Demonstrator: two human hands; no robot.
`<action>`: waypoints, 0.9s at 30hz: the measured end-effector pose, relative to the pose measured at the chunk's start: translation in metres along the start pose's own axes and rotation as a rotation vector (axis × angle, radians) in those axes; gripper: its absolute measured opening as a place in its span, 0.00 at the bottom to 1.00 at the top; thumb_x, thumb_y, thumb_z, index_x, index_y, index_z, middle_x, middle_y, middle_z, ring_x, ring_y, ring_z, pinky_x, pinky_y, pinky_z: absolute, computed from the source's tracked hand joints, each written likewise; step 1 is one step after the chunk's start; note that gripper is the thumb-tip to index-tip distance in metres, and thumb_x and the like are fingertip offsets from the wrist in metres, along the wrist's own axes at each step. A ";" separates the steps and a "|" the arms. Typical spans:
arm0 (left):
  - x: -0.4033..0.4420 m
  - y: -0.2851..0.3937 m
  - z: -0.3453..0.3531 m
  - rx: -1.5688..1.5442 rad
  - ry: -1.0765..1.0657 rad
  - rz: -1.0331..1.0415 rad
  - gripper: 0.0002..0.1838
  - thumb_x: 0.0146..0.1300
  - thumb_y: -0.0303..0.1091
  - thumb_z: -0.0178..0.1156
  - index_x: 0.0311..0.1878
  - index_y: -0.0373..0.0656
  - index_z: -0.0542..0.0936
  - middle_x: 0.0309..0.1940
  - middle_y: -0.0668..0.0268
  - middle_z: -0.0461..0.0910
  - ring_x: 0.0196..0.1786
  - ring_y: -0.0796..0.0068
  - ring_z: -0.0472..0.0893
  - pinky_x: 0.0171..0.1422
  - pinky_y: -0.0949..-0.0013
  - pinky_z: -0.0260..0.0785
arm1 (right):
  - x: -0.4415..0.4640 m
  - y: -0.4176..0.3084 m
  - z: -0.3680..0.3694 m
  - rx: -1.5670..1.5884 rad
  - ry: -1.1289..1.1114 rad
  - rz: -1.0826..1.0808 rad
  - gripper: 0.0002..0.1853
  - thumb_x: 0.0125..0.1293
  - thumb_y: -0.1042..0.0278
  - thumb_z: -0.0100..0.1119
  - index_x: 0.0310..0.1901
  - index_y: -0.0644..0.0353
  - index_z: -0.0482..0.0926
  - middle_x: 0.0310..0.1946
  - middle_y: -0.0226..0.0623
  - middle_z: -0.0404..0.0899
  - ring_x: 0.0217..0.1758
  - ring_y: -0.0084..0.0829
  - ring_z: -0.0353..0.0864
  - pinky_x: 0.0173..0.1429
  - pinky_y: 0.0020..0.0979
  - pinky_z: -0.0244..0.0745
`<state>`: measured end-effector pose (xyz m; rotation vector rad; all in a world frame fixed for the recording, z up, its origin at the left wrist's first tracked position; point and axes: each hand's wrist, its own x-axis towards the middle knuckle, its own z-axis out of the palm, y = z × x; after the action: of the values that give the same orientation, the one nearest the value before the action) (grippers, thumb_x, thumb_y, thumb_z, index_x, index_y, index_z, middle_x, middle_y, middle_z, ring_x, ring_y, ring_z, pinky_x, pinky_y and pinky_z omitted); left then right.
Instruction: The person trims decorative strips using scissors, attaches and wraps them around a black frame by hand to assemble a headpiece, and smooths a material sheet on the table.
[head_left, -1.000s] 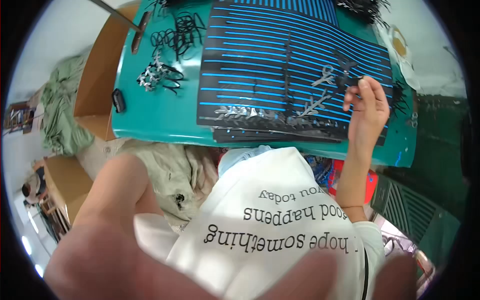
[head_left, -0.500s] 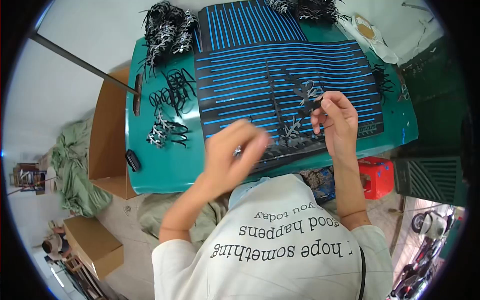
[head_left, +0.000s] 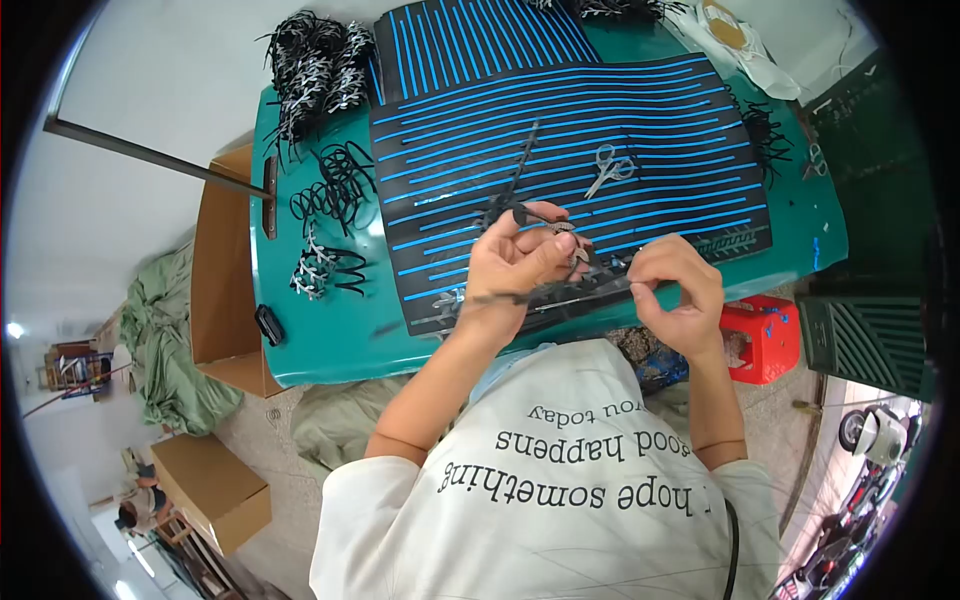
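My left hand [head_left: 505, 275], palm up over the near part of the black sheet with blue stripes [head_left: 450, 180], has its fingers curled round a dark leafy strip [head_left: 572, 240]. To its right, my right hand [head_left: 680, 290] has thumb and forefinger pinched at the right end of a dark strand that runs toward my left hand. Small silver scissors [head_left: 609, 170] lie on the striped sheet beyond both hands. Another dark leafy strip [head_left: 523, 160] stretches away over the sheet from my left fingers. Pale leafy pieces [head_left: 440, 303] rest near the sheet's front edge.
On the green table [head_left: 330, 350] stand a black-and-silver bundle [head_left: 310, 80], black loops [head_left: 335, 185] and a black clip-like object [head_left: 268, 324]. A second pair of scissors [head_left: 817, 160] is at the right. Below are a red stool [head_left: 762, 340] and a cardboard box [head_left: 215, 495].
My left hand has come up over the sheet and closed round the leafy strip. My right hand has moved lower, toward the table's front edge. The scissors on the sheet now lie uncovered.
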<state>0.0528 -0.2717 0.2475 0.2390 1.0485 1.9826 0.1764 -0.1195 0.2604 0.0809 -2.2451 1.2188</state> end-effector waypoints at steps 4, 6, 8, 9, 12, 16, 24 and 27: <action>0.012 -0.016 0.013 0.346 0.149 0.287 0.15 0.55 0.24 0.60 0.45 0.33 0.71 0.33 0.58 0.79 0.35 0.76 0.80 0.37 0.77 0.74 | 0.002 0.012 -0.004 0.211 0.159 0.280 0.05 0.50 0.84 0.53 0.29 0.65 0.74 0.26 0.38 0.75 0.29 0.26 0.74 0.32 0.22 0.68; 0.017 -0.018 0.018 0.386 0.172 0.281 0.15 0.54 0.24 0.60 0.44 0.32 0.71 0.32 0.57 0.79 0.34 0.75 0.80 0.36 0.76 0.74 | 0.004 0.022 -0.010 0.315 0.221 0.386 0.04 0.52 0.84 0.53 0.29 0.65 0.74 0.26 0.38 0.75 0.30 0.25 0.74 0.32 0.21 0.67; 0.023 -0.016 0.019 0.454 0.201 0.279 0.14 0.54 0.24 0.61 0.42 0.30 0.72 0.32 0.56 0.80 0.31 0.75 0.80 0.32 0.75 0.75 | 0.011 0.049 -0.016 0.108 0.159 0.350 0.05 0.55 0.82 0.52 0.33 0.65 0.75 0.27 0.37 0.76 0.30 0.23 0.75 0.32 0.19 0.67; 0.024 -0.016 0.020 0.460 0.218 0.282 0.14 0.54 0.24 0.61 0.42 0.30 0.72 0.32 0.56 0.80 0.31 0.75 0.80 0.32 0.75 0.75 | 0.015 0.067 -0.018 0.007 0.127 0.327 0.05 0.56 0.81 0.51 0.35 0.64 0.75 0.28 0.37 0.76 0.30 0.23 0.75 0.32 0.18 0.67; 0.032 -0.014 0.022 0.412 0.255 0.116 0.11 0.54 0.24 0.61 0.39 0.31 0.74 0.30 0.59 0.80 0.30 0.76 0.80 0.33 0.79 0.74 | 0.014 0.177 -0.016 -0.500 -0.062 0.312 0.12 0.56 0.79 0.53 0.43 0.61 0.75 0.40 0.37 0.75 0.42 0.31 0.75 0.39 0.26 0.72; 0.053 -0.014 0.004 0.457 0.293 0.140 0.09 0.55 0.25 0.61 0.37 0.32 0.75 0.28 0.60 0.79 0.29 0.76 0.80 0.33 0.78 0.73 | -0.004 0.286 0.001 -0.901 -0.240 0.111 0.16 0.54 0.78 0.53 0.47 0.61 0.73 0.48 0.37 0.71 0.50 0.35 0.71 0.47 0.32 0.72; 0.052 0.005 -0.008 0.482 0.389 0.049 0.09 0.57 0.32 0.59 0.33 0.34 0.75 0.26 0.64 0.78 0.25 0.79 0.78 0.31 0.78 0.71 | 0.017 0.313 -0.020 -0.816 -0.398 0.091 0.20 0.51 0.80 0.53 0.49 0.63 0.71 0.51 0.37 0.69 0.53 0.36 0.69 0.50 0.32 0.72; 0.043 0.004 -0.009 0.441 0.375 0.059 0.09 0.57 0.32 0.59 0.33 0.35 0.75 0.26 0.64 0.78 0.25 0.79 0.78 0.30 0.78 0.70 | 0.013 0.311 -0.026 -0.816 -0.418 0.012 0.20 0.51 0.81 0.53 0.49 0.64 0.71 0.50 0.38 0.69 0.53 0.36 0.69 0.50 0.31 0.72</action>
<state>0.0196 -0.2457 0.2358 0.1339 1.7381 1.8672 0.0792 0.0842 0.0447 0.0023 -2.9359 0.2180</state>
